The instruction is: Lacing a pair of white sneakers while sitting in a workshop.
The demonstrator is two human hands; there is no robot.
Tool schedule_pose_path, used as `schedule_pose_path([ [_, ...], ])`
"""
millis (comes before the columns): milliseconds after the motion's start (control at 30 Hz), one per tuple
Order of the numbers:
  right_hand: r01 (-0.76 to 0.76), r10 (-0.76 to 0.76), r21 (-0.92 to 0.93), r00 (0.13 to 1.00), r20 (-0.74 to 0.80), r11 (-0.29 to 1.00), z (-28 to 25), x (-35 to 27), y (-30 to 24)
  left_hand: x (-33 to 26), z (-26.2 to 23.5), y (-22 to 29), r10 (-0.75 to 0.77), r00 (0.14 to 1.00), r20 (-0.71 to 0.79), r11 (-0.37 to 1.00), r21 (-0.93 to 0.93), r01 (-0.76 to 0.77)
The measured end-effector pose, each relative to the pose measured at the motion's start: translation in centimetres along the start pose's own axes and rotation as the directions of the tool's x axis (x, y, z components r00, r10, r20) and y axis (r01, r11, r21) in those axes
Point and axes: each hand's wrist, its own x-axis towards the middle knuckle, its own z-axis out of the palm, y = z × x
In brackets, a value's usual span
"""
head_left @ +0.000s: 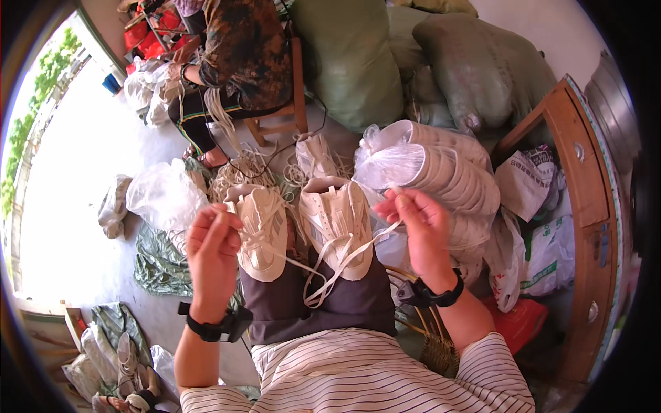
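Two cream sneakers rest side by side on my lap, toes toward me: the left sneaker (261,237) and the right sneaker (335,227). A white shoelace (329,288) is threaded in the right one and hangs in loops between the toes. My right hand (421,234), right of that shoe, pinches one length of lace and pulls it out to the side. Beside the left shoe, my left hand (212,251) is closed in a pinch; a lace runs from it across that shoe toward the loops. Its fingertips partly hide the lace.
Stacked cream shoe parts (451,175) in clear plastic stand ahead right. A bundle of laces (241,172) lies beyond my knees. A wooden cabinet (585,158) borders the right side. Another person (241,55) sits ahead left, near big green sacks (351,62).
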Motion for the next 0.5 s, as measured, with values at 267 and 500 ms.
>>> schedule_pose_path([
  [267, 0.23, -0.166, 0.224, 0.947, -0.274, 0.947, -10.5, 1.6, -6.2, 2.1, -11.1, 9.4, 0.437, 0.887, -0.15, 0.894, 0.177, -0.41],
  [500, 0.348, -0.272, 0.003, 0.736, -0.62, 0.937, -22.3, 0.5, -11.7, 1.9, -19.3, 15.5, 0.665, 0.68, -0.308, 0.707, 0.551, -0.442],
])
